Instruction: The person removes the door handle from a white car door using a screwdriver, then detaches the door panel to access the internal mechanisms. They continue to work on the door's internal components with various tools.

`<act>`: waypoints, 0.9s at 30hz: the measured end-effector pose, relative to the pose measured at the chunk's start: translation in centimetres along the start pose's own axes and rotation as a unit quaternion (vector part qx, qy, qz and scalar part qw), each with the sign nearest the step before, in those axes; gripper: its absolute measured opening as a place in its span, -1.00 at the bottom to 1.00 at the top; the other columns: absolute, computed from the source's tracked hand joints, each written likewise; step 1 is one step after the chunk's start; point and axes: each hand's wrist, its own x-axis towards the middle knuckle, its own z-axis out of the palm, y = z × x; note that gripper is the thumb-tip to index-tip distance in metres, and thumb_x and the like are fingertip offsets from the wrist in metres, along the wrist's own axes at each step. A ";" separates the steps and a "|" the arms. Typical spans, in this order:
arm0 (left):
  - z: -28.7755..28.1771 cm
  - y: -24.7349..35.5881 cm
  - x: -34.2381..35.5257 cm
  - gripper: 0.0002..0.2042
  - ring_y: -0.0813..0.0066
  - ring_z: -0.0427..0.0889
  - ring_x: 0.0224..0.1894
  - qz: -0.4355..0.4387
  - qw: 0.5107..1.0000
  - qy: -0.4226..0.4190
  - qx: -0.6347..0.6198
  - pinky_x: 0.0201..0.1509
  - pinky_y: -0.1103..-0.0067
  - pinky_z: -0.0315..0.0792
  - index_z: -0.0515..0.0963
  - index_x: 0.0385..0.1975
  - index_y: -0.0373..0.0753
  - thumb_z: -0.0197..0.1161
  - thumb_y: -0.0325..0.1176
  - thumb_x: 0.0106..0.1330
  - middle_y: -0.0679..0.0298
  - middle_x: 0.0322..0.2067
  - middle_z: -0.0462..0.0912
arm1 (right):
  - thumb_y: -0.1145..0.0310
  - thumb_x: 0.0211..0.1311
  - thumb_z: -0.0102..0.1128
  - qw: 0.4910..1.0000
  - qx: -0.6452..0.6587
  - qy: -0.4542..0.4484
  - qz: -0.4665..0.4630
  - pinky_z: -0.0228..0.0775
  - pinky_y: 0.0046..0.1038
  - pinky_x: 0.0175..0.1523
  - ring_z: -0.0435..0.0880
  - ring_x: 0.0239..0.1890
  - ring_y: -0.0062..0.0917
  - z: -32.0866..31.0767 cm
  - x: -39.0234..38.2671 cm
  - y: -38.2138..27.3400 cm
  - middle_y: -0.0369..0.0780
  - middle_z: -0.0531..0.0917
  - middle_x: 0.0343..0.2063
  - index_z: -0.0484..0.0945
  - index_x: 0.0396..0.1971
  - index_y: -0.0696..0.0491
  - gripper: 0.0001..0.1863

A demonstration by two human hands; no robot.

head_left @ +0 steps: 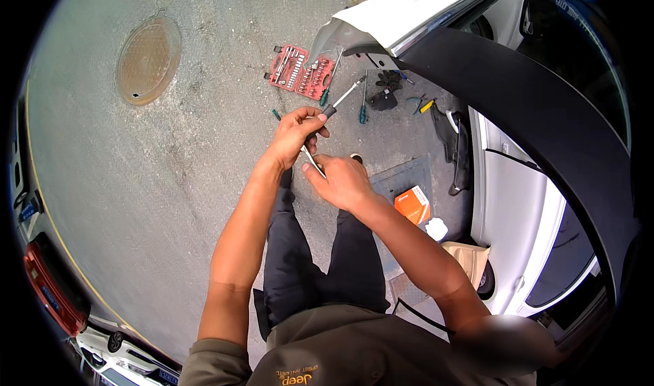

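Observation:
My left hand (298, 133) is closed round a tool with a dark handle (330, 111) and a straight silver shaft that points away to the upper right. It could be a ratchet or a screwdriver; its far tip is too small to tell. Just below, my right hand (340, 180) grips a slim silver metal tool (310, 157), whose upper end reaches up to the left palm. The fingers hide most of it, so I cannot tell whether the two pieces touch. Both hands are held above the ground in front of my legs.
Beyond my hands lies an opened red socket set case (300, 71). Near it are green-handled screwdrivers (363, 115), dark gloves (385, 90) and a yellow-handled tool (427, 106). To the right stand an orange box (413, 205) and a white car (511, 202) with an open door. A manhole cover (148, 60) is at far left.

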 end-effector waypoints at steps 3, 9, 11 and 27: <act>0.2 -0.4 -0.3 -0.73 0.66 0.47 -0.50 -0.016 1.000 0.019 0.018 -0.53 0.67 0.45 0.58 -0.10 -0.32 0.31 -0.29 0.33 0.24 -0.40 0.67 | -0.01 0.44 -0.05 0.938 0.322 -0.009 0.127 0.51 -0.30 -0.23 0.71 -0.32 -0.31 0.7 3.8 5.6 -0.13 0.72 -0.33 0.58 -0.14 0.22 -0.48; -0.3 -1.6 2.3 -0.68 0.66 0.47 -0.48 -0.045 0.997 0.058 -0.027 -0.43 0.60 0.64 0.64 -0.15 -0.31 0.36 -0.17 0.30 0.31 -0.35 0.61 | 0.11 0.49 0.01 0.861 0.498 0.075 0.080 0.50 -0.51 -0.16 0.66 -0.16 -0.54 0.1 11.8 8.0 -0.15 0.68 -0.09 0.50 0.01 0.15 -0.61; -0.6 -1.8 3.3 -0.66 0.72 0.48 -0.53 -0.057 0.995 0.057 -0.051 -0.42 0.61 0.68 0.62 -0.15 -0.29 0.36 -0.12 0.30 0.33 -0.37 0.61 | 0.17 0.48 0.02 0.875 0.475 0.070 0.065 0.52 -0.51 -0.17 0.67 -0.19 -0.55 -0.2 13.4 8.2 -0.16 0.71 -0.15 0.50 -0.05 0.14 -0.68; -1.4 -2.6 5.6 -0.65 0.71 0.44 -0.59 -0.048 0.990 0.074 -0.112 -0.59 0.68 0.47 0.60 -0.25 -0.25 0.34 -0.04 0.32 0.35 -0.48 0.58 | 0.23 0.43 0.12 0.901 0.419 0.090 0.068 0.53 -0.57 -0.26 0.64 -0.36 -0.63 -1.6 16.5 8.1 -0.20 0.76 -0.30 0.53 -0.27 0.14 -0.75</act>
